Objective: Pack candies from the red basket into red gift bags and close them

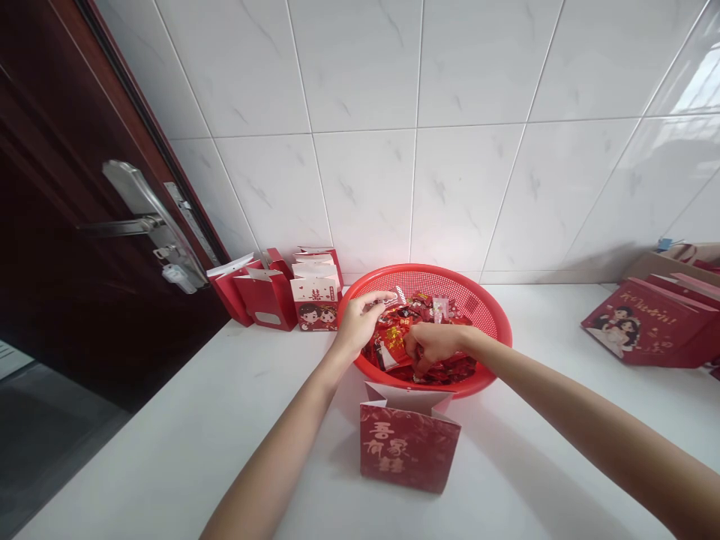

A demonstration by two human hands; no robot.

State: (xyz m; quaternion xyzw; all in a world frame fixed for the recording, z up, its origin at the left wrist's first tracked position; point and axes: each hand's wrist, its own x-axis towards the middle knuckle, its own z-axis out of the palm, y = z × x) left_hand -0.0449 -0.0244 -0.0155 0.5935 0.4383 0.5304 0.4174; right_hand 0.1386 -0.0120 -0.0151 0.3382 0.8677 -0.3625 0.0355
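Sweets (397,341) are heaped in the red basket (500,322), mid-frame. The left hand (360,324) is loosely bent, the right hand (436,345) curled; what is gripped cannot be told. The bag (410,450) is set widthways below, nearer the right hand.

Between five and six o'clock, the red box bag (409,457) says 吾, 家, 有, 囍. Near three, the couple bag's (646,324) gold words start 我们.

One head-worn view looks forward and down (red basket (461,291) mid-frame).
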